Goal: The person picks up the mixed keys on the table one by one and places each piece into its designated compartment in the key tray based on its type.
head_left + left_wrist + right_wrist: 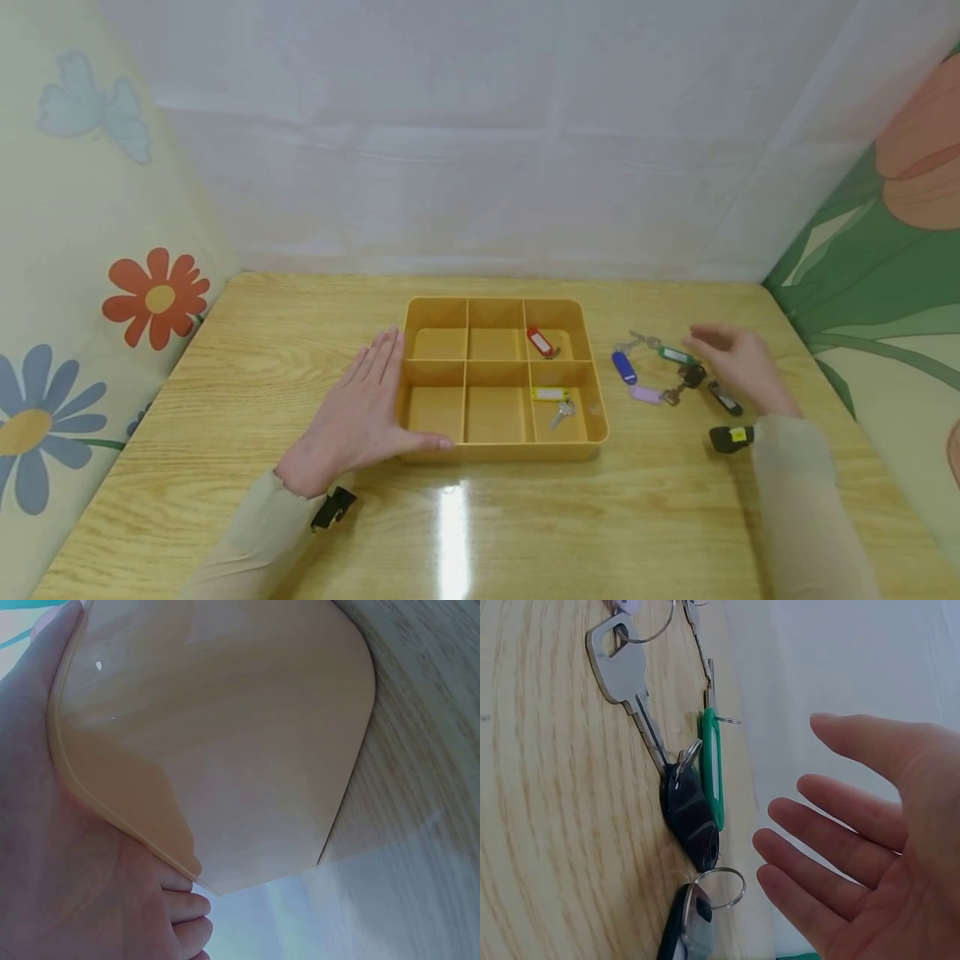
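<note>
My left hand (358, 410) rests against the left front corner of a yellow divided box (502, 452), its fingers straight along the side and the thumb on the front rim. In the left wrist view the palm lies along the box wall (225, 750). Over the right of the table hovers my right hand (742, 367), fingers spread and slightly bent, holding nothing. Beside it lie tagged keys: a green tag (675, 355), a blue tag (624, 367), a lilac tag (646, 395), a black fob (690, 817) and a dark tag with a ring (725, 399).
The back right compartment holds a red tag (539, 341) with a key; the front right one holds a yellow tag (550, 394) with a silver key (562, 412). A white cloth (495, 167) hangs behind the wooden table (315, 325). Patterned panels stand at both sides.
</note>
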### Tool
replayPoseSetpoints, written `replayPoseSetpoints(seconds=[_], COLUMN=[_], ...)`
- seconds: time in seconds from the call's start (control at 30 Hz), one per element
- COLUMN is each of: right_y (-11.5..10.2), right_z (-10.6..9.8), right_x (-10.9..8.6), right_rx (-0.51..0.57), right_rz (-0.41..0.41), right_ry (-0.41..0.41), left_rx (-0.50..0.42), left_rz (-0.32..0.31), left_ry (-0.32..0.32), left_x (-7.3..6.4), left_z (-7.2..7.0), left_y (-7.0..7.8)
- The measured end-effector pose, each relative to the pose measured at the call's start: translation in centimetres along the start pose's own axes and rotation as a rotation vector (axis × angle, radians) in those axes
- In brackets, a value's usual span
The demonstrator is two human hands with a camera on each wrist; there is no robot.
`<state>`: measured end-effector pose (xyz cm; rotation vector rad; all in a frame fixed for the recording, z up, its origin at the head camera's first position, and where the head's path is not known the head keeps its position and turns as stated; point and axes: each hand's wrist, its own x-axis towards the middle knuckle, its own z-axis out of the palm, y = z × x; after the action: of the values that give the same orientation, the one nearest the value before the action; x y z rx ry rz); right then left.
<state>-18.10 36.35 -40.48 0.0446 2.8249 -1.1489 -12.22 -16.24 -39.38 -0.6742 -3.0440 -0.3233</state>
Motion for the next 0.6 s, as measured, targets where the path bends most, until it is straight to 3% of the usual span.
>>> replayPoseSetpoints(seconds=[0.6], right_y=[0.46], right_z=[0.58], right_x=[0.39], right_rx=[-0.062], right_rz=[0.005], right_ry=[-0.013], left_rx=[-0.001], left_rz=[0.012], left_ry=[0.009], left_x=[0.00], left_z=[-0.06], left_y=[0.01])
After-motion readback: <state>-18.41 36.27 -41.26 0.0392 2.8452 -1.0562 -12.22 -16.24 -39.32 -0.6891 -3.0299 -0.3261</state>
